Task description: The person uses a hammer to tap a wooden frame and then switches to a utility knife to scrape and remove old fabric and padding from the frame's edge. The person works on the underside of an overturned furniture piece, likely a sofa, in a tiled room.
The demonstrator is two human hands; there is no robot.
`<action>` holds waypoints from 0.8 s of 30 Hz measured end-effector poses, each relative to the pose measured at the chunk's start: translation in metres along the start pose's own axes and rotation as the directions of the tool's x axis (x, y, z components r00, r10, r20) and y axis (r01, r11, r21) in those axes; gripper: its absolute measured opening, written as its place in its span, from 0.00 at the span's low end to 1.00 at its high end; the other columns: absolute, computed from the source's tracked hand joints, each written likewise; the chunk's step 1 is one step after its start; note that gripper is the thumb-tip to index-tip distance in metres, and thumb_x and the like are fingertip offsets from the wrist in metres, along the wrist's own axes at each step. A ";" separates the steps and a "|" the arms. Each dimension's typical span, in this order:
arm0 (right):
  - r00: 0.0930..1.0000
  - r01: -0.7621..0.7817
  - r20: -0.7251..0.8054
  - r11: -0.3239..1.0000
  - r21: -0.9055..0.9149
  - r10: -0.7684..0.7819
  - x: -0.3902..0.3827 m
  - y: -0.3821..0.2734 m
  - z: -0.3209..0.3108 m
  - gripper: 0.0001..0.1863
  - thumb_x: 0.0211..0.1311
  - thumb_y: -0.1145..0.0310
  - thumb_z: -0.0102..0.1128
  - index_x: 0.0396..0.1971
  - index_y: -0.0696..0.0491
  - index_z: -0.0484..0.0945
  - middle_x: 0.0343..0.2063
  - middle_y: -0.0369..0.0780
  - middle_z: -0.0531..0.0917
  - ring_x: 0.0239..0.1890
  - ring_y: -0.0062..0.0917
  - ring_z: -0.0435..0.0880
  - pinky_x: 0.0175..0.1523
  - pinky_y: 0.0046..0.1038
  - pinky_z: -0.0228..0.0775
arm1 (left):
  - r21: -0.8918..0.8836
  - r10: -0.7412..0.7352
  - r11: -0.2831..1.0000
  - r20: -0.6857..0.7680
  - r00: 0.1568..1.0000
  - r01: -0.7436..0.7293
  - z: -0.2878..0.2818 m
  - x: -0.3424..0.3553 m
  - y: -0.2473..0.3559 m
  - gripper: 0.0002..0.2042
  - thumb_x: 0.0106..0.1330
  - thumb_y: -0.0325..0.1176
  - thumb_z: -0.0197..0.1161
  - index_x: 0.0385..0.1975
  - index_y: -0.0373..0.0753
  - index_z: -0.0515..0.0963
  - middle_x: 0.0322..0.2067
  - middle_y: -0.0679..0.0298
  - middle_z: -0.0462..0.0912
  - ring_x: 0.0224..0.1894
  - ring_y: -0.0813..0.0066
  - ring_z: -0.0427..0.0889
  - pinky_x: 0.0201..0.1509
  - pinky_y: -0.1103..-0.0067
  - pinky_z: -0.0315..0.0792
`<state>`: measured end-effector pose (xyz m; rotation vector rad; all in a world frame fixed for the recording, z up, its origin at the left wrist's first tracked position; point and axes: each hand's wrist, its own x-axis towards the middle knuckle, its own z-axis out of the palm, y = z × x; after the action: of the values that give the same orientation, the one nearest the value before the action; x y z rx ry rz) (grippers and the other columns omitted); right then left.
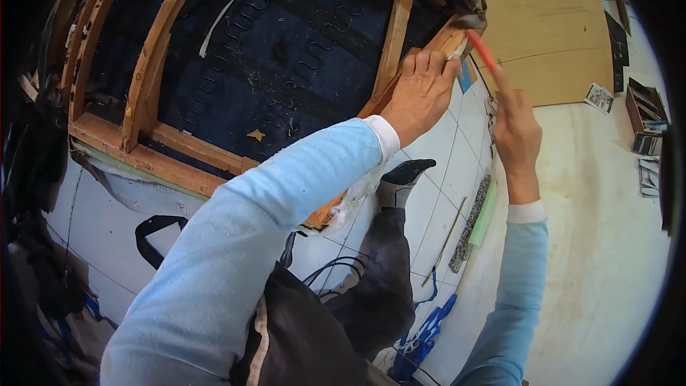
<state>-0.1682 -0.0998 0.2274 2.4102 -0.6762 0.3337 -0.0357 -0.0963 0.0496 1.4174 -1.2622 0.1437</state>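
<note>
A bare wooden furniture frame (193, 150), like that of a sofa, lies at an angle with dark cloth (214, 93) and zigzag springs (239, 21) inside it. My left hand (421, 93) is closed over the rail on its right side, fingers curled on the wood; anything under them is hidden. My right hand (516, 129) grips a hammer by its reddish handle (489, 57). The blurred hammer head (468, 23) is at the far end of that rail, beyond my left hand, next to a torn dark scrap (477, 1). Whether it touches the wood I cannot tell.
A cardboard sheet (550, 43) leans at the back right. A box of papers (645, 118) sits near the right wall. Blue straps (426, 332), a green strip (484, 214) and a speckled strip (468, 232) lie on the tiled floor. My foot (404, 175) stands beside the frame.
</note>
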 end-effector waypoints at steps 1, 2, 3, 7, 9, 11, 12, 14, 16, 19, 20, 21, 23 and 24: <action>0.999 -0.005 0.052 0.998 -0.057 0.008 -0.002 0.001 -0.001 0.33 0.80 0.73 0.63 0.80 0.31 0.74 0.40 0.39 0.86 0.33 0.37 0.86 0.37 0.42 0.80 | -0.004 0.003 1.000 -0.007 1.000 -0.003 0.000 -0.001 0.001 0.30 0.67 0.23 0.64 0.71 0.43 0.72 0.56 0.58 0.74 0.63 0.55 0.71 0.66 0.60 0.63; 0.992 -0.038 0.116 0.995 -0.096 0.049 0.002 0.003 0.001 0.34 0.79 0.73 0.64 0.79 0.28 0.74 0.39 0.38 0.85 0.33 0.37 0.86 0.37 0.42 0.80 | 0.002 -0.002 1.000 -0.006 1.000 0.002 0.000 0.000 0.001 0.30 0.67 0.23 0.64 0.71 0.43 0.72 0.56 0.58 0.74 0.63 0.55 0.71 0.66 0.61 0.63; 0.980 -0.068 0.178 0.988 -0.136 0.092 0.006 0.003 0.001 0.36 0.77 0.73 0.65 0.79 0.26 0.74 0.38 0.37 0.85 0.34 0.36 0.86 0.36 0.43 0.80 | 0.008 -0.008 1.000 -0.004 1.000 0.008 0.000 0.000 0.002 0.30 0.67 0.23 0.64 0.71 0.43 0.72 0.56 0.58 0.74 0.63 0.56 0.71 0.66 0.61 0.63; 0.997 0.002 -0.072 0.997 0.077 0.003 0.003 0.002 0.006 0.37 0.76 0.71 0.65 0.78 0.20 0.74 0.36 0.36 0.82 0.32 0.36 0.85 0.34 0.42 0.80 | 0.017 0.006 1.000 -0.007 1.000 -0.006 -0.001 0.000 0.003 0.29 0.68 0.24 0.63 0.71 0.44 0.71 0.57 0.57 0.74 0.62 0.56 0.71 0.66 0.61 0.63; 0.979 -0.006 0.199 0.982 -0.189 0.044 0.003 0.016 0.005 0.37 0.76 0.71 0.64 0.78 0.20 0.74 0.35 0.36 0.81 0.31 0.36 0.85 0.34 0.42 0.80 | -0.010 -0.007 1.000 0.001 1.000 0.007 0.001 0.002 0.001 0.29 0.68 0.24 0.63 0.71 0.44 0.71 0.58 0.57 0.74 0.62 0.56 0.71 0.67 0.61 0.63; 0.985 -0.040 0.162 0.991 -0.126 0.060 0.008 0.013 -0.002 0.37 0.76 0.72 0.64 0.78 0.20 0.74 0.35 0.36 0.82 0.31 0.36 0.85 0.34 0.42 0.80 | -0.012 -0.014 1.000 0.006 1.000 0.014 0.002 0.002 -0.001 0.29 0.69 0.24 0.63 0.71 0.44 0.71 0.58 0.57 0.74 0.62 0.56 0.71 0.67 0.61 0.63; 0.988 -0.053 0.142 0.995 -0.090 0.066 0.013 0.007 -0.004 0.37 0.76 0.72 0.64 0.78 0.20 0.74 0.35 0.36 0.82 0.32 0.36 0.85 0.34 0.42 0.80 | -0.001 -0.015 1.000 0.006 1.000 0.015 0.002 0.002 -0.002 0.28 0.69 0.24 0.63 0.71 0.44 0.71 0.58 0.56 0.74 0.62 0.56 0.71 0.67 0.61 0.63; 0.995 0.047 -0.096 0.994 0.099 -0.037 0.011 0.002 0.002 0.38 0.76 0.73 0.63 0.78 0.20 0.74 0.35 0.36 0.82 0.32 0.36 0.85 0.35 0.41 0.80 | 0.005 -0.011 1.000 -0.001 1.000 0.011 0.002 0.002 -0.002 0.28 0.69 0.24 0.62 0.71 0.44 0.71 0.58 0.56 0.74 0.62 0.55 0.71 0.67 0.61 0.63; 0.997 0.048 -0.066 0.996 0.079 -0.043 0.007 0.011 0.005 0.37 0.75 0.73 0.63 0.78 0.21 0.75 0.36 0.35 0.83 0.33 0.36 0.86 0.35 0.40 0.80 | -0.005 0.001 1.000 -0.016 1.000 -0.001 0.001 0.001 0.002 0.28 0.69 0.24 0.62 0.70 0.43 0.71 0.57 0.57 0.75 0.62 0.55 0.71 0.67 0.61 0.63; 0.986 -0.054 0.154 0.994 -0.099 0.069 0.013 0.027 0.002 0.35 0.76 0.73 0.64 0.76 0.22 0.77 0.38 0.35 0.85 0.34 0.36 0.86 0.37 0.40 0.80 | -0.027 0.002 1.000 -0.033 0.999 -0.003 0.001 0.002 0.003 0.29 0.69 0.25 0.62 0.71 0.42 0.70 0.57 0.57 0.75 0.62 0.55 0.71 0.67 0.60 0.63; 0.992 -0.071 0.104 0.996 -0.047 0.075 0.020 0.017 -0.002 0.35 0.76 0.73 0.64 0.76 0.22 0.78 0.38 0.35 0.85 0.34 0.36 0.87 0.37 0.40 0.80 | -0.016 0.007 1.000 -0.026 1.000 -0.007 0.000 0.001 0.000 0.29 0.69 0.25 0.63 0.72 0.42 0.70 0.57 0.57 0.75 0.62 0.54 0.72 0.67 0.60 0.63; 0.995 -0.085 0.055 0.996 0.006 0.085 0.024 0.011 -0.003 0.34 0.76 0.72 0.64 0.75 0.22 0.79 0.39 0.35 0.85 0.35 0.36 0.87 0.38 0.39 0.80 | -0.006 0.011 1.000 -0.018 1.000 -0.011 -0.001 0.000 -0.003 0.30 0.69 0.24 0.63 0.72 0.41 0.70 0.57 0.56 0.75 0.62 0.54 0.72 0.67 0.60 0.63; 0.997 -0.008 -0.071 0.996 0.086 0.014 0.017 0.014 0.010 0.34 0.76 0.72 0.65 0.75 0.22 0.79 0.38 0.35 0.85 0.35 0.37 0.87 0.38 0.39 0.80 | -0.003 0.008 1.000 0.003 1.000 -0.008 -0.002 -0.001 -0.004 0.31 0.68 0.24 0.63 0.73 0.41 0.69 0.58 0.55 0.74 0.63 0.53 0.72 0.67 0.60 0.63; 0.992 0.031 -0.128 0.993 0.114 -0.017 0.013 0.018 0.012 0.33 0.76 0.72 0.65 0.75 0.22 0.79 0.38 0.35 0.85 0.35 0.37 0.86 0.38 0.39 0.80 | -0.010 0.000 1.000 0.017 1.000 0.000 -0.002 -0.001 -0.001 0.31 0.68 0.24 0.64 0.73 0.41 0.69 0.58 0.55 0.74 0.63 0.53 0.72 0.67 0.60 0.63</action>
<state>-0.1667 -0.1248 0.2315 2.4795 -0.5846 0.5248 -0.0339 -0.0945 0.0488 1.4125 -1.2757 0.1255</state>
